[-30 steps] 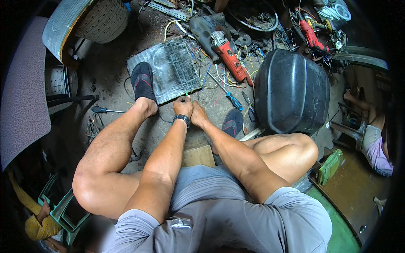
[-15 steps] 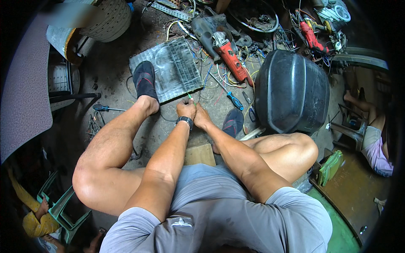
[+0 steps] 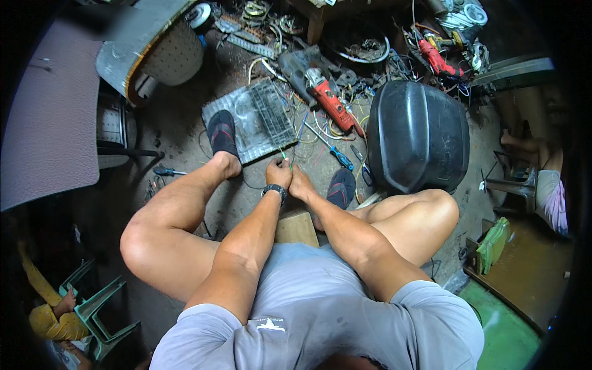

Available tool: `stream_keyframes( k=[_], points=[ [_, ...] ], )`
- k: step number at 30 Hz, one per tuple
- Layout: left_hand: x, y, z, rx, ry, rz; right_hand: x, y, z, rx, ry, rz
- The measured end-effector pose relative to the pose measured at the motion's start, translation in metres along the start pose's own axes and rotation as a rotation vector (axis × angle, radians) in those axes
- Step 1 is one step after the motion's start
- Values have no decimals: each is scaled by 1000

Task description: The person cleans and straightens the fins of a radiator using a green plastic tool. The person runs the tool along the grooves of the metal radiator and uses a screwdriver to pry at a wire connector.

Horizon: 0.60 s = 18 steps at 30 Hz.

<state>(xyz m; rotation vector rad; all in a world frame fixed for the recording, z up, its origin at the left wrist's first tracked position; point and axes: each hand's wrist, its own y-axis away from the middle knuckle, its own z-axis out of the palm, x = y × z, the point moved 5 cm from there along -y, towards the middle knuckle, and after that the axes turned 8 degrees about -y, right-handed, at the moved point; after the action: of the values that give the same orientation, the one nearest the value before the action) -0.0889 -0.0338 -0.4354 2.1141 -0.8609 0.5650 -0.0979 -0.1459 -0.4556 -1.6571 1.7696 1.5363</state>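
Low between my legs, my left hand [image 3: 279, 175] is closed in a pinch on a thin green wire [image 3: 283, 155], whose end sticks up past the fingertips. A dark watch sits on that wrist. Right beside it, my right hand [image 3: 301, 184] is also closed, with a bit of green showing at its fingertips. The exact grip of those fingers is too small to make out. Just beyond both hands lies a worn grey ribbed panel [image 3: 259, 139], with my left shoe [image 3: 222, 133] resting on it.
A red angle grinder [image 3: 333, 103], loose wires and a blue-handled screwdriver [image 3: 340, 158] lie to the right of the panel. A black hard case [image 3: 419, 135] stands farther right. Another screwdriver [image 3: 166, 171] lies at left. Other people sit at both edges.
The whole view has shifted a little, moving the scene down. My hands stay close together at the green wire, with a slightly wider gap between their fingertips.
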Motion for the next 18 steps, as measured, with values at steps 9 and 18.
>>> stream_keyframes(
  k=[9, 18],
  points=[
    [-3, -92, -80, 80, 34, 43, -125, -23, 19, 12, -91, -10],
    [25, -188, -70, 83, 209, -20, -142, -140, 24, -55, 5, 51]
  ],
)
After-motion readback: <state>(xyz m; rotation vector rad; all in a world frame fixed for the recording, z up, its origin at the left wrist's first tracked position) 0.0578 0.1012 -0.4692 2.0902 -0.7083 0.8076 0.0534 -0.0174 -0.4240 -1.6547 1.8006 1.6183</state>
